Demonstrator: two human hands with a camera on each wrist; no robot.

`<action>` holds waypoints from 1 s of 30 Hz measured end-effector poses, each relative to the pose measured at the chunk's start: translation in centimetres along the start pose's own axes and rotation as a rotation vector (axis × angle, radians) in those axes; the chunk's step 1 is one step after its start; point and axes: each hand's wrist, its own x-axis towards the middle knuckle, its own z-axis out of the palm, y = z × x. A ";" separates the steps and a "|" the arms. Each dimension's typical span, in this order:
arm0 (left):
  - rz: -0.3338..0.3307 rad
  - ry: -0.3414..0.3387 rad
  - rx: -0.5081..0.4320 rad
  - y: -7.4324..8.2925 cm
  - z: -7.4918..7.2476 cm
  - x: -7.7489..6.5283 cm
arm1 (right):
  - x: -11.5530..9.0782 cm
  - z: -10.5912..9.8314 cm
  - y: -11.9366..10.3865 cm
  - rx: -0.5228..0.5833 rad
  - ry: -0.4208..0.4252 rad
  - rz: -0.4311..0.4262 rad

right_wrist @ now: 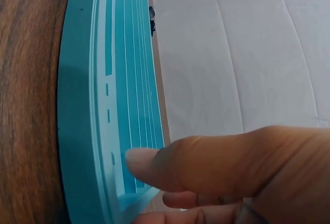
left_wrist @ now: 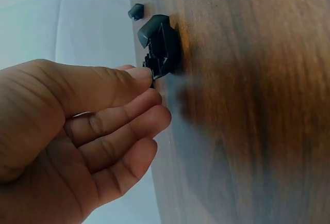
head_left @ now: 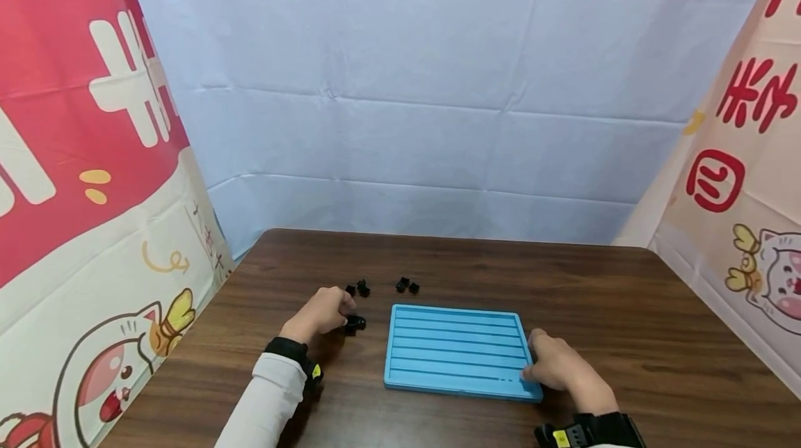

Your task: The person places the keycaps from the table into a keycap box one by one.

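My left hand (head_left: 320,312) is over the table, left of a blue ridged tray (head_left: 455,345). In the left wrist view, its thumb and forefinger pinch the edge of a small black piece that looks like a keycap (left_wrist: 154,63); the forefinger is mostly hidden behind the thumb. More black pieces (left_wrist: 164,42) sit close against it on the wood. My right hand (head_left: 559,366) grips the tray's near right corner. Its thumb lies over the ridged top in the right wrist view, with the other fingers at the outer side, partly hidden.
Beyond my left hand lie a few black pieces (head_left: 363,288), and another small group (head_left: 403,286) is behind the tray's far left corner. The brown wooden table (head_left: 601,295) ends at a pale blue cloth (head_left: 413,142). Printed cloths hang on both sides.
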 end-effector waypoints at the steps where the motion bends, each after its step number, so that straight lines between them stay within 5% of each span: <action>1: -0.003 -0.006 0.000 -0.1 0.0 0.0 | 0.0 0.0 0.0 0.007 -0.004 0.005; 23: 0.000 -0.030 -0.042 0.4 0.2 0.4 | -0.4 0.5 -0.3 0.057 -0.026 0.010; 30: 0.016 -0.016 0.007 0.4 0.6 0.9 | 0.1 0.6 -0.9 0.038 -0.050 0.076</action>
